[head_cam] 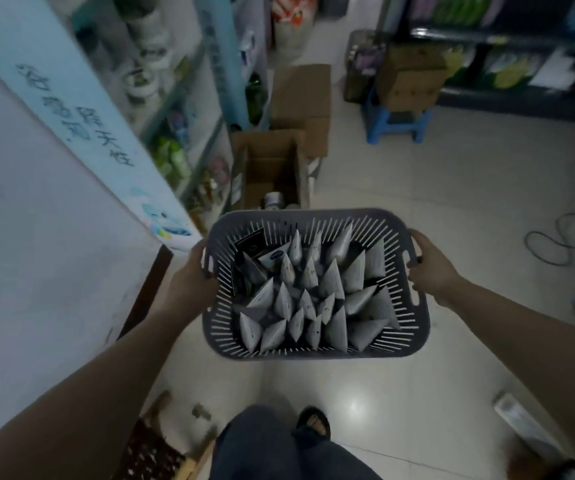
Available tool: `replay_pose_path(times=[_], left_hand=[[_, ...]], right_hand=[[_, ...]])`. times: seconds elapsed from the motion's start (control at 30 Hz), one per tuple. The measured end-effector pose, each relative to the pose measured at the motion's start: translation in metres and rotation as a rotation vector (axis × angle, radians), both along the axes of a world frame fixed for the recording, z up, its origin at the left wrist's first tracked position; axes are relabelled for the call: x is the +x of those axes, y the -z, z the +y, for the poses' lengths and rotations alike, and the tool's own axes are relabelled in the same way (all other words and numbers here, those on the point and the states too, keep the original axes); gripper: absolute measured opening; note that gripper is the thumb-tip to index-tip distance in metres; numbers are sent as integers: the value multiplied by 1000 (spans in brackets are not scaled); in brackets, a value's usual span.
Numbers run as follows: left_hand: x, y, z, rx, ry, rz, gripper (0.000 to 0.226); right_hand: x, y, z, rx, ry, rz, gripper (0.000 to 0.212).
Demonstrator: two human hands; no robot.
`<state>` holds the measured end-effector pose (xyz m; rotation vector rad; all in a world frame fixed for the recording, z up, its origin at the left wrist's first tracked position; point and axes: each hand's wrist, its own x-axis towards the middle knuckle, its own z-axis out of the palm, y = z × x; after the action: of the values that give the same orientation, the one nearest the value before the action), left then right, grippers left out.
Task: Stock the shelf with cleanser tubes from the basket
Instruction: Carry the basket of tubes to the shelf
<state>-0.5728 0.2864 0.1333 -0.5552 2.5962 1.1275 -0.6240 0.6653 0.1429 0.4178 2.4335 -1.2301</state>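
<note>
Legs: dark trousers (pixel 279 452) and a black open-toed sandal (pixel 314 422) at the lower edge, on glossy pale floor tiles (pixel 417 188).
Left hand: left hand (pixel 189 282) grips the basket's left rim, fingers curled over the edge by the handle slot.
Right hand: right hand (pixel 431 268) grips the right rim, fingers wrapped at the handle slot.
Carrier: grey slotted plastic basket (pixel 314 213), rectangular with rounded corners, held between both hands above the floor.
Stock: silver-grey cleanser tubes (pixel 331 282), many, packed upright in rows inside the basket, flat crimped ends up.
Odd items: dark packets (pixel 251 244) in the basket's far left corner, beside the tubes; print unreadable.
Left side: white panel with a pale blue handwritten strip (pixel 71 109).
Beyond basket: open brown cardboard box (pixel 268 168) on the floor, just past the far rim.
Shelf: pale metal shelf unit (pixel 182 109), left of the box, holding blurred bottles and packs.
Right floor: dark looped cable (pixel 549 244).
Far: blue plastic stool (pixel 397 124) carrying a cardboard carton; dark shelving (pixel 504 46) behind.
</note>
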Motion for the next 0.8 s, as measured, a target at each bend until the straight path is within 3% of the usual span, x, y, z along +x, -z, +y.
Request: replay_pose_path(times=[0.23, 0.47, 0.8], left_hand=[[-134, -11, 98, -3, 293, 109, 68], [-259, -13, 179, 161, 399, 25, 75], [-441, -19, 272, 76, 590, 41, 69]], right_hand=[[-42, -23, 101, -28, 232, -8, 67], [-113, -38, 170, -28, 387, -55, 59], [-248, -47, 255, -94, 498, -79, 64]])
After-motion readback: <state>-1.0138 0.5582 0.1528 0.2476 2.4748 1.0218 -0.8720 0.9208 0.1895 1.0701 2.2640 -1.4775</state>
